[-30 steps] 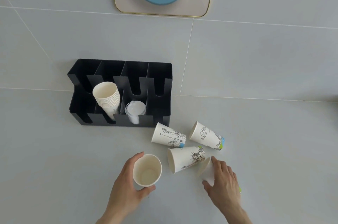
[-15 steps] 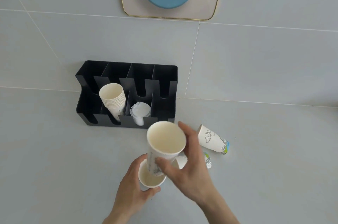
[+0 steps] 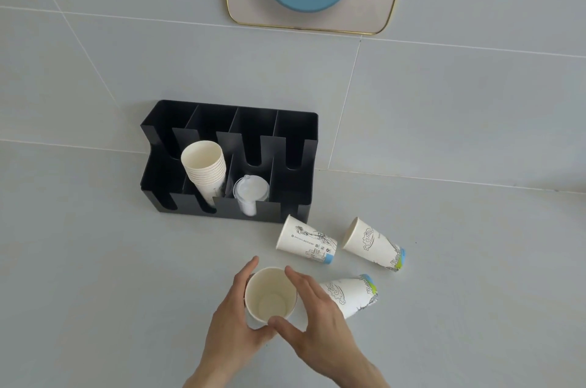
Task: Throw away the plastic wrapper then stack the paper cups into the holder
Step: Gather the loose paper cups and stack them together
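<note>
An upright nested paper cup (image 3: pixel 270 294) stands on the counter near me, mouth up. My left hand (image 3: pixel 233 321) wraps its left side and my right hand (image 3: pixel 312 321) holds its right rim and front. Three printed paper cups lie on their sides: one (image 3: pixel 306 243) just in front of the holder, one (image 3: pixel 374 243) to its right, one (image 3: pixel 350 294) beside my right hand. The black cup holder (image 3: pixel 295 146) sits against the wall with a stack of paper cups (image 3: pixel 206 170) in one front slot. No plastic wrapper is in view.
Clear plastic lids (image 3: pixel 250 194) sit in the holder's slot right of the cup stack. A gold-rimmed wall plaque (image 3: pixel 241 0) with a blue disc hangs above. The grey counter (image 3: pixel 95 276) stretches left and right of my hands.
My right hand has lowered the cup it held above into the cup in my left hand. Both hands now hold the nested cups on the counter.
</note>
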Demonstrator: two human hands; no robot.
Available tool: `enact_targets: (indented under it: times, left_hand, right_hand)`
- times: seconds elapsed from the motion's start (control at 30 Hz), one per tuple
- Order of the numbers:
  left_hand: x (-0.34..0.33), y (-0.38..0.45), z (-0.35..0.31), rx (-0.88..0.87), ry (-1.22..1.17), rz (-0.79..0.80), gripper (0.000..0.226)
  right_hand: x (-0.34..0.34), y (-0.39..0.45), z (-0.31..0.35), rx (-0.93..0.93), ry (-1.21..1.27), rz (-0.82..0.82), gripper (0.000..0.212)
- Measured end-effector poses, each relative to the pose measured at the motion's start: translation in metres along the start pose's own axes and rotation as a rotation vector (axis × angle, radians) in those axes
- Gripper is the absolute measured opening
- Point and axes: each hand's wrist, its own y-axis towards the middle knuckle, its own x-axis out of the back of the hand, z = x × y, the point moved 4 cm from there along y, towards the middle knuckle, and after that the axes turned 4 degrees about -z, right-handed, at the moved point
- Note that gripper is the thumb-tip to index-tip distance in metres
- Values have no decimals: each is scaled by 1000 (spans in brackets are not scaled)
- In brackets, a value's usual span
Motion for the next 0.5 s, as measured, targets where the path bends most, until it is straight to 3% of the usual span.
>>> enact_targets:
  times: [0.13,0.23,0.37,0.5]
  left_hand:
    - [-1,1,2,-3,4,15,105]
    - [0,2,2,-7,14,13,107]
    - [0,1,2,3,14,12,107]
    - [-1,2,0,9,10,13,105]
  right_hand:
    - [5,1,-3,-10,-38,14,75]
    - [19,-4,-22,-46,-94,-88,60]
    - [21,-17,-61,5,-390,32,97]
    - [9,-27,-75,56,-608,161,121]
